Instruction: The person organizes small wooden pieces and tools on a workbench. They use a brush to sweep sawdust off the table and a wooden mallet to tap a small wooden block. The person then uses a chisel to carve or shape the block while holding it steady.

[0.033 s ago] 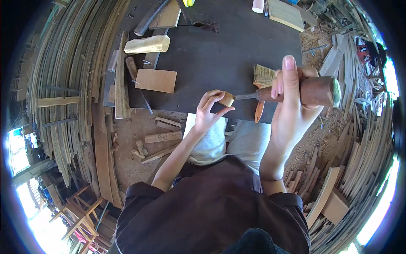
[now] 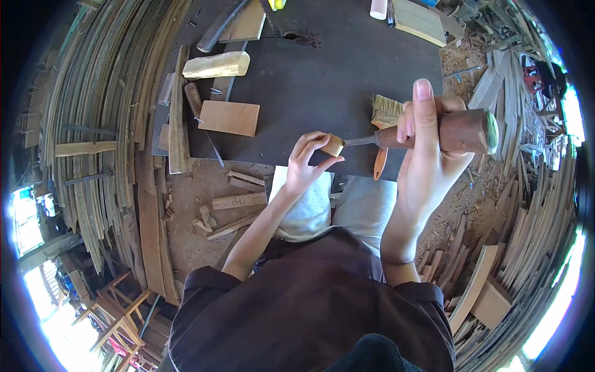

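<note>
My right hand [image 2: 427, 139] is wrapped round the reddish-brown wooden handle of a chisel [image 2: 468, 132], with the thumb stretched along it. The handle's butt is pale green and points right; the narrow metal blade points left. Between its fingertips my left hand [image 2: 302, 161] grips a small light-brown wooden block [image 2: 333, 146]. The blade's tip meets the block's right side, though the exact contact is too small to make out. Under the chisel, a brush [image 2: 380, 164] with pale bristles and an orange handle lies on the dark table [image 2: 310, 80], partly hidden.
To the left on the table lie a flat wooden board [image 2: 229, 118], a thick pale wood piece [image 2: 215, 65] and a long strip [image 2: 179, 111]. Another board [image 2: 419, 22] rests at the far right. Stacked timber [image 2: 105, 124] stands at the left, with offcuts [image 2: 238, 200] on the floor.
</note>
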### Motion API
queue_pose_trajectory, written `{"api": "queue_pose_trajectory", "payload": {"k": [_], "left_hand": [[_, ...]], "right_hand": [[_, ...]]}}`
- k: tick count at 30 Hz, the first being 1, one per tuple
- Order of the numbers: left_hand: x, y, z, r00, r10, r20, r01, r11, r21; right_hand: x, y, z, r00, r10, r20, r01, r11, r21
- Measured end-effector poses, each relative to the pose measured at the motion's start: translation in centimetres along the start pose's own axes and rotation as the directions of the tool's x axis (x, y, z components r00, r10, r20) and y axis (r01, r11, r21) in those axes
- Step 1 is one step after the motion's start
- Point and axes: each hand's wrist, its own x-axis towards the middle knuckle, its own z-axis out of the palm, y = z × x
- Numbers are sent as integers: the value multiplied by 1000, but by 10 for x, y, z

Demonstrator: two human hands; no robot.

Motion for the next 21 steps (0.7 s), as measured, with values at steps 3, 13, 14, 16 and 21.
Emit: {"api": "queue_pose_trajectory", "payload": {"k": [3, 13, 14, 16, 21], "left_hand": [[1, 1, 1, 1000, -7, 8, 7, 1000, -1], [1, 3, 1, 1000, 0, 1, 0, 1000, 3], [1, 3, 1, 1000, 6, -1, -6, 1000, 2], [1, 0, 0, 1000, 3, 29, -4, 1000, 1], [27, 27, -5, 996, -10, 94, 9, 1000, 13]], "right_hand": [[3, 1, 4, 999, -45, -3, 45, 999, -19], [8, 10, 12, 992, -121, 39, 125, 984, -126], [8, 12, 12, 986, -148, 70, 157, 978, -138], [6, 13, 14, 985, -163, 62, 170, 975, -143], [2, 11, 21, 990, -139, 14, 139, 974, -181]]}}
